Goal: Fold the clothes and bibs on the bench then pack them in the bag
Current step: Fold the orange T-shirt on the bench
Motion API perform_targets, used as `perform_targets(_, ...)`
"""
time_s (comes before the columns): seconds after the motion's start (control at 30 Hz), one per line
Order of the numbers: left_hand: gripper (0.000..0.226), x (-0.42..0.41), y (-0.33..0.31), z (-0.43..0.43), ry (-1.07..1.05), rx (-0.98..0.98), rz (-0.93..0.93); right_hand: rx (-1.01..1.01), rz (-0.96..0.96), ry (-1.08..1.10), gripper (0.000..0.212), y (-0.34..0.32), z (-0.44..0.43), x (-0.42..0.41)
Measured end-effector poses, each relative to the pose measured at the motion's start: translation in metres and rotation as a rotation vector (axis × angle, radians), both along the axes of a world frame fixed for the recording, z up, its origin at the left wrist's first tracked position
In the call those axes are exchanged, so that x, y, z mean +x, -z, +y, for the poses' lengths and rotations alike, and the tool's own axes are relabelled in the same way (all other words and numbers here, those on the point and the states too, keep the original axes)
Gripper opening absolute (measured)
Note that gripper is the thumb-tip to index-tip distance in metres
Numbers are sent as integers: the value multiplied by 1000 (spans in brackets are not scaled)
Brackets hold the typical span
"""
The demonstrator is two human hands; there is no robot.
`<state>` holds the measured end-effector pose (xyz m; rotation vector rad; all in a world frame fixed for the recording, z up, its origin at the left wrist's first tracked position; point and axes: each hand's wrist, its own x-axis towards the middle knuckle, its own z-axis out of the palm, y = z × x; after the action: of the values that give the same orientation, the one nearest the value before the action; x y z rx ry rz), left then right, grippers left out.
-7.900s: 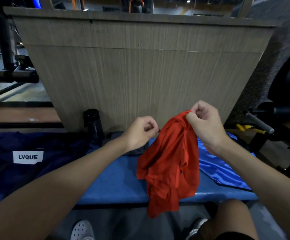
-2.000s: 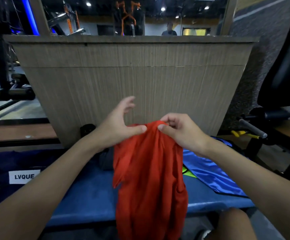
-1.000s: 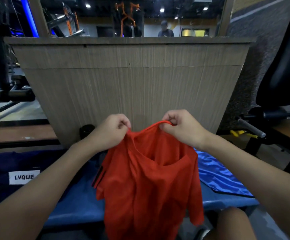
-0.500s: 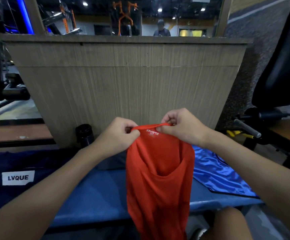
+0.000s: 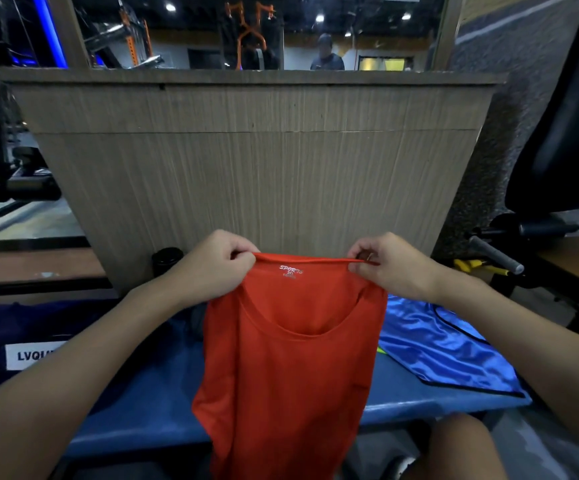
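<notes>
Head view: left hand (image 5: 218, 268), right hand (image 5: 390, 268) on red shirt (image 5: 295, 368) collar.

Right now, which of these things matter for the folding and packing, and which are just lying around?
Part of the job: red shirt, shiny blue bib, navy bag, blue bench.

Just lying about: black bottle, wooden panel, black gym seat.

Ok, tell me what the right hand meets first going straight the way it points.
Probably the wood-grain panel behind the bench; the right hand, pinching the red shirt, aims at it, depth unclear.
</notes>
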<state>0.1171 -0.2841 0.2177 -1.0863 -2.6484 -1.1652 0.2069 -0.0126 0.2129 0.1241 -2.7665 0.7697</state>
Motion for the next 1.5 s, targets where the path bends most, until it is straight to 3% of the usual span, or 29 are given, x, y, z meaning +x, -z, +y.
perform_targets(0.3, 29, -17, -1, -15, -132, -57, 216, 53, 157, 166, 17, -5, 2, -2)
perform_targets(0.57, 29, -19, -2, -11, -211, 56, 262, -297, 245, 187, 44, -7, 2, -11)
perform_targets(0.7, 24, -22, 0, -9, -216, 111, 246, -242, 200, 175, 27, -11, 2, -10)
perform_targets(0.93, 30, -23, 2, -9, -200, 79, 264, -80, 382, 295, 8, -14, 2, -5)
perform_targets(1.1, 32, -21, -2, -6, -181, 161, 237, -142, 419, 293, 8, -13, 3, -6)
perform_targets(1.4, 32, -22, -12, -13, -208, 145, 225, -72, 286, 140, 21, -22, 8, -1)
perform_targets(1.5, 31, -19, -14, -17, -178, 94, 234, -126, 183, 61, 15, -23, 10, 3)
